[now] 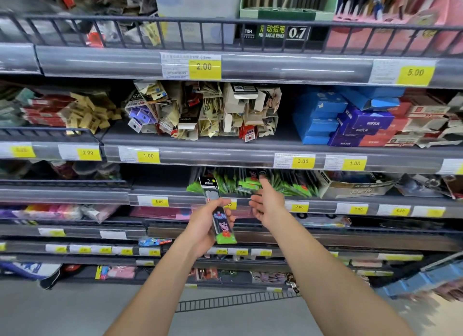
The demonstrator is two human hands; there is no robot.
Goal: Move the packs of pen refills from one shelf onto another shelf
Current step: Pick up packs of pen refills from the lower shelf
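Standing before a run of grey shop shelves (pixel 250 67), both bare arms stretched forward; left hand (pixel 208 225) at about 6 o'clock of the view, fingers and thumb curled round a long narrow pack of pen refills (pixel 220 220); pack is held near upright, tilted slightly, its green end at the bottom and its black header card at 12 o'clock, the top overlapping the shelf edge; a cartoon pig shows on its lower half; right hand (pixel 268 203) just at 3 o'clock of the pack, apart from it, fingers spread and loose, gripping nothing; its fingertips point to 12 o'clock and reach the row of packs (pixel 253 183) with green ends that stand on the shelf straight ahead; whether they touch a pack I cannot tell; a torn cardboard box (pixel 350 185) sits at 3 o'clock of that row on the same shelf; one shelf up, at 12 o'clock, a heap of small tan and white packets (pixel 200 110); blue boxes (pixel 323 117) at 2 o'clock of the hands; yellow price tags (pixel 205 67) line the shelf edges, reading 2.00, 5.00, 1.00, 3.00; top shelf carries a dark wire rail (pixel 175 32) and a green box (pixel 285 12) marked 0.7; edges of the view are blurred.
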